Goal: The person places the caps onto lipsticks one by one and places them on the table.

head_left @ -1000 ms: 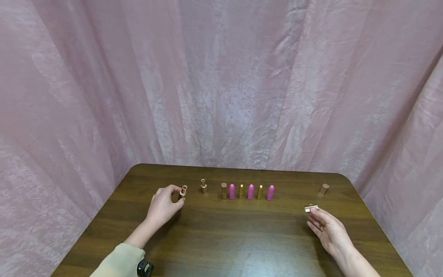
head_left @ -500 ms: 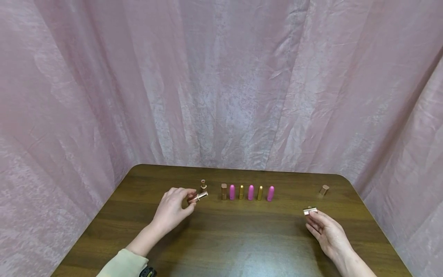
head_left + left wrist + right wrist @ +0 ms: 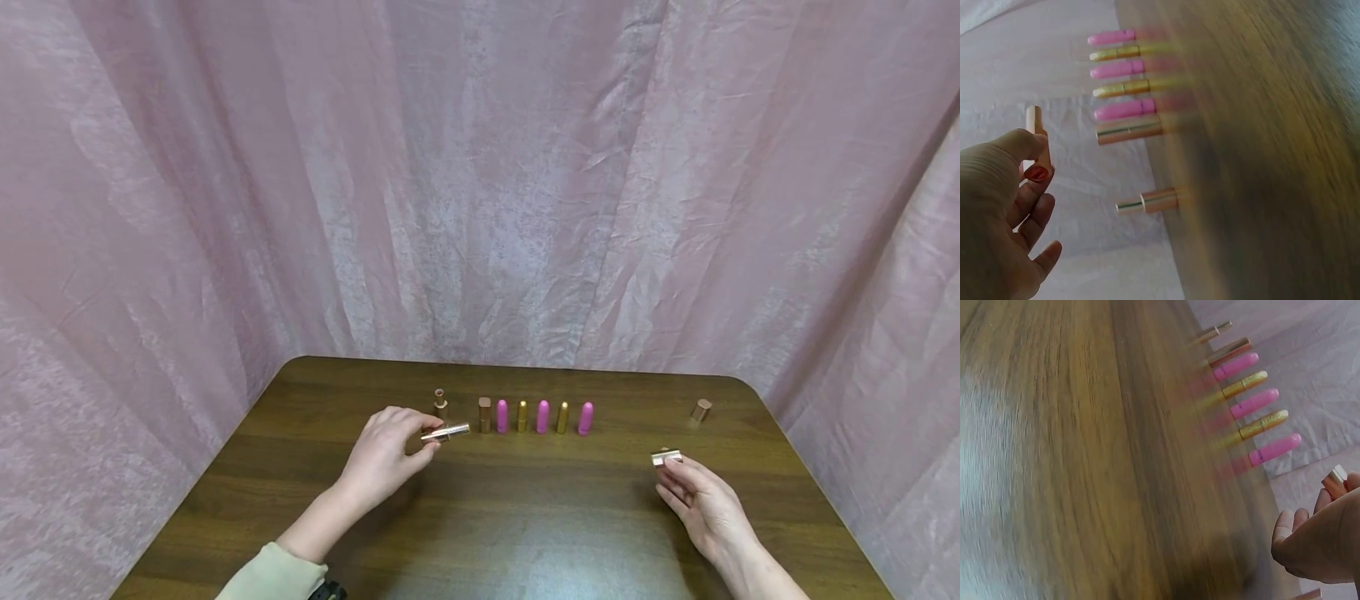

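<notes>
My left hand (image 3: 382,454) pinches an uncapped rose-gold lipstick (image 3: 450,432) between thumb and fingers, above the table. The tube lies nearly level, its narrow metal end pointing right; the left wrist view shows a red round base (image 3: 1037,173). My right hand (image 3: 708,504) holds a short shiny lipstick cap (image 3: 666,457) between thumb and fingers at the right. Just behind the held tube stands another uncapped lipstick (image 3: 439,400), upright and partly covered by the left hand in the head view. A second loose cap (image 3: 701,410) stands at the back right.
A row of closed lipsticks stands mid-table: a rose-gold square one (image 3: 485,415), then pink ones (image 3: 542,417) alternating with gold ones (image 3: 562,417). The brown wooden table (image 3: 525,517) ends at a pink curtain (image 3: 510,183) behind.
My left hand has moved right with the lipstick and tipped it from upright to nearly level. The right hand, still holding the cap, has drifted slightly left.
</notes>
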`<state>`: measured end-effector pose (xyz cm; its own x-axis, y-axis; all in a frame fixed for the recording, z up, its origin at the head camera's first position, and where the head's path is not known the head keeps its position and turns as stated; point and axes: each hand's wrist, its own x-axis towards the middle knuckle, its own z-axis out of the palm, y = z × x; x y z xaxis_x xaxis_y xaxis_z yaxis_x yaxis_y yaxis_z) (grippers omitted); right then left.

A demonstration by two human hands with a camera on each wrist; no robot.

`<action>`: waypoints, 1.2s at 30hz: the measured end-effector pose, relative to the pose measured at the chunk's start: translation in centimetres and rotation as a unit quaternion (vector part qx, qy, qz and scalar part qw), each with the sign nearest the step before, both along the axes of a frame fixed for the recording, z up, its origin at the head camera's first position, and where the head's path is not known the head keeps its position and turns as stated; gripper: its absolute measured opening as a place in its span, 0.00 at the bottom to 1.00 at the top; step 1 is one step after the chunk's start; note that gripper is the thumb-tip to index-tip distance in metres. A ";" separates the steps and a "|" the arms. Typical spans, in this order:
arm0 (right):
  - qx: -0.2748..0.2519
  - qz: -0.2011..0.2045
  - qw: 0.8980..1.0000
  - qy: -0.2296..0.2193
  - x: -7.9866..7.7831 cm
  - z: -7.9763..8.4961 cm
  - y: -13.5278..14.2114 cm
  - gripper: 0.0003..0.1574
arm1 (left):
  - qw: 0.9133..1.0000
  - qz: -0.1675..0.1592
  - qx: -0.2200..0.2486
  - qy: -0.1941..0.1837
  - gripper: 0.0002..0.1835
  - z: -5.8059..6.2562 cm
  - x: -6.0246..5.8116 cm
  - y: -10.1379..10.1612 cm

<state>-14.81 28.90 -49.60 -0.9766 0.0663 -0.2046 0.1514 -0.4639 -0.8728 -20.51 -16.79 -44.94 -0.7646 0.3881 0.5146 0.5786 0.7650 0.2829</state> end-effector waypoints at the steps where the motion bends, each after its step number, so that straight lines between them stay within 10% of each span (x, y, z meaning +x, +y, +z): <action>1: -0.001 -0.001 1.000 0.001 0.0 0.1 -0.2 0.14 | 1.000 -0.005 -0.003 0.004 0.15 0.1 0.0 0.2; 36: -0.031 -0.003 0.999 -0.026 -1.4 1.4 -12.5 0.07 | 0.991 -0.096 -0.084 0.042 0.12 0.2 -0.9 9.2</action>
